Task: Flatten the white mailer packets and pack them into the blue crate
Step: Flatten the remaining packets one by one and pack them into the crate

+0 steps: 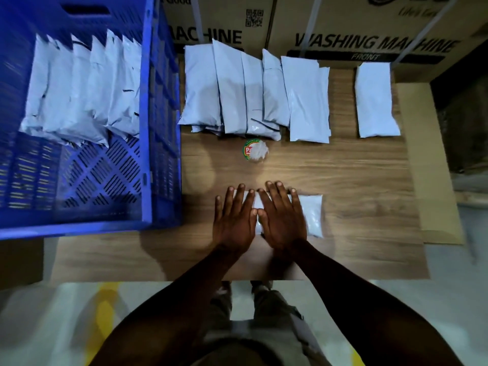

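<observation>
White mailer packet (313,215) flat on the wooden bench (356,180), near the front edge, centre-right. Left hand (233,220) and right hand (282,220) both palm-down on top of it, side by side, thumbs nearly touching. Fingers (280,196) straight and slightly spread, pressing flat, not curled round anything; tips reach the packet's far edge. Only the right end of the packet sticks out past the right hand; a strip shows between the two hands.

Small round item (254,150) with a red-green label just beyond the fingertips, apart from the packet; detail blurred.

Further back on the bench: row of overlapping packets (253,93), at least five counted, leaning on one another, exact count unclear at the overlaps. One single packet (376,101) lying alone to the right, well apart from the row.

Blue crate (148,128) at left, its right wall just beside the row. Inside, packed packets (79,85) standing in a fanned row against the far side, about seven visible edges, exact count unclear. Near half of the crate floor bare lattice.

Cardboard boxes (369,30) printed "WASHING MACHINE" behind the bench, two visible. Cardboard sheet (422,154) under the bench's right side.
</observation>
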Available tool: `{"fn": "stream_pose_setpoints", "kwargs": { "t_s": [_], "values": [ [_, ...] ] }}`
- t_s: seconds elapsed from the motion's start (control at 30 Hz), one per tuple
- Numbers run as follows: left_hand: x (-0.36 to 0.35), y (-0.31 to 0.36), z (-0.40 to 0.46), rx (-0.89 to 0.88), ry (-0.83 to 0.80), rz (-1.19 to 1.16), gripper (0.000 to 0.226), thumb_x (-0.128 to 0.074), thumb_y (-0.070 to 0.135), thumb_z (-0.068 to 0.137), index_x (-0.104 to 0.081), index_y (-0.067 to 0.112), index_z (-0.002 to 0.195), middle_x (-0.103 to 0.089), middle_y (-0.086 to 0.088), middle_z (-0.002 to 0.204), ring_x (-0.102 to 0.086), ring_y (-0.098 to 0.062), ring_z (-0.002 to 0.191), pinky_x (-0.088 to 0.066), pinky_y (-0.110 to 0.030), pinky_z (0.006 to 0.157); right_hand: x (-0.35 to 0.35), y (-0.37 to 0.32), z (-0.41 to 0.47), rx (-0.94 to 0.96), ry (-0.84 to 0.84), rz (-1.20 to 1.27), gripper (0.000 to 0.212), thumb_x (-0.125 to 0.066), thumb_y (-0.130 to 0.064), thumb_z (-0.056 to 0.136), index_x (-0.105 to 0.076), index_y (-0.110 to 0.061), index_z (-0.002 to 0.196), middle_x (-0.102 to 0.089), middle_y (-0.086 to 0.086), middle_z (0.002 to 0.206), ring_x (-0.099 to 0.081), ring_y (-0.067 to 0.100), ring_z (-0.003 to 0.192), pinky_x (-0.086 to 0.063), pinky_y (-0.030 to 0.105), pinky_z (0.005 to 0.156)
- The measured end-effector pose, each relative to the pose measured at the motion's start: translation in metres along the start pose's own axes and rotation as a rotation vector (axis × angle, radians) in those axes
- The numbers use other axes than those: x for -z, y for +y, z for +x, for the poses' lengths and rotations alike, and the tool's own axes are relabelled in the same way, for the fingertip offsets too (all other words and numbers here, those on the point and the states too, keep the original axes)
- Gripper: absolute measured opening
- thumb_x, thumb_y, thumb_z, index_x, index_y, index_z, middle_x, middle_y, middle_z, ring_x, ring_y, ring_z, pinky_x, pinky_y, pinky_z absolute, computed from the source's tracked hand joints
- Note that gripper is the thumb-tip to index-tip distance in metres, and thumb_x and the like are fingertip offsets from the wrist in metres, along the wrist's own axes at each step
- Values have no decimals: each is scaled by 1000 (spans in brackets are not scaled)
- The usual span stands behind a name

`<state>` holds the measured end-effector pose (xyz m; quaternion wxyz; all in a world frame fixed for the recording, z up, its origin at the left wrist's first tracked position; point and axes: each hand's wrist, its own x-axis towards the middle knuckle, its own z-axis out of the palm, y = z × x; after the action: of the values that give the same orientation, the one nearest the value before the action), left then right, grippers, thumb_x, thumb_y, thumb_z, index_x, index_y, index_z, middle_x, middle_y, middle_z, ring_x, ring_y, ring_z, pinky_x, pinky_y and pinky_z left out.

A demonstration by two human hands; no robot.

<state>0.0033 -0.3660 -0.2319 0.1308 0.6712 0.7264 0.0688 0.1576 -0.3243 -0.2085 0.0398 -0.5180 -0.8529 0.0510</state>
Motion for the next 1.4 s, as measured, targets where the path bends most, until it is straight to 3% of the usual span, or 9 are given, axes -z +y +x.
{"fn": "stream_pose_setpoints", "kwargs": {
  "t_s": [0.23,0.4,0.53,0.7,0.93,1.1,1.2,1.4],
  "values": [
    [20,-2,-7,-19,-24,-23,58,-17,49,104,-26,32,159,-17,1,168,-11,-24,156,-16,-56,123,12,14,-8,61,17,110,63,-32,-50,106,-36,-15,158,-28,13,167,-21,32,156,-15,58,125],
    [33,-10,-11,-224,-79,-50,64,-25,65,99,-17,43,159,-8,3,170,-3,-25,157,-12,-57,122,23,55,-28,188,-16,3,79,-43,-67,98,-34,-18,160,-25,14,168,-19,35,156,-14,66,121],
    [24,-11,-11,-328,-68,42,74,-32,75,94,-21,41,159,-15,2,169,-11,-25,156,-15,-65,119,20,69,-30,221,-145,-51,87,-45,-75,93,-36,-18,158,-29,15,165,-23,37,154,-20,74,112],
    [19,-9,-9,-344,-71,33,69,-38,69,98,-32,34,157,-28,-3,165,-21,-28,153,-22,-59,120,23,70,-30,241,-144,-62,82,-50,-70,94,-42,-16,155,-40,20,157,-36,39,146,-24,73,110],
    [54,9,2,-360,-46,34,64,-31,70,99,-38,37,154,-39,2,160,-29,-25,151,-36,-56,110,46,75,-33,184,24,26,72,-41,-66,100,-48,-12,149,-47,17,148,-46,37,137,-29,69,108],
    [111,14,19,-555,69,27,60,-46,58,100,-46,27,150,-45,-7,155,-38,-34,144,-38,-50,115,81,61,-29,104,145,51,70,-35,-65,101,-42,-17,152,-43,16,152,-40,35,140,-25,71,110],
    [156,9,26,-585,69,93,61,-38,63,100,-42,30,152,-40,-6,158,-33,-35,147,-39,-53,113,104,41,-21,96,258,55,67,-42,-60,101,-45,-15,151,-46,19,150,-44,38,137,-27,69,111],
    [260,-42,28,-704,82,220,63,-42,58,103,-36,23,156,-36,-10,161,-31,-35,149,-37,-55,114,152,-39,8,77,419,165,66,-42,-59,104,-50,-10,148,-50,23,146,-48,44,133,-34,61,113]
  ]
}}
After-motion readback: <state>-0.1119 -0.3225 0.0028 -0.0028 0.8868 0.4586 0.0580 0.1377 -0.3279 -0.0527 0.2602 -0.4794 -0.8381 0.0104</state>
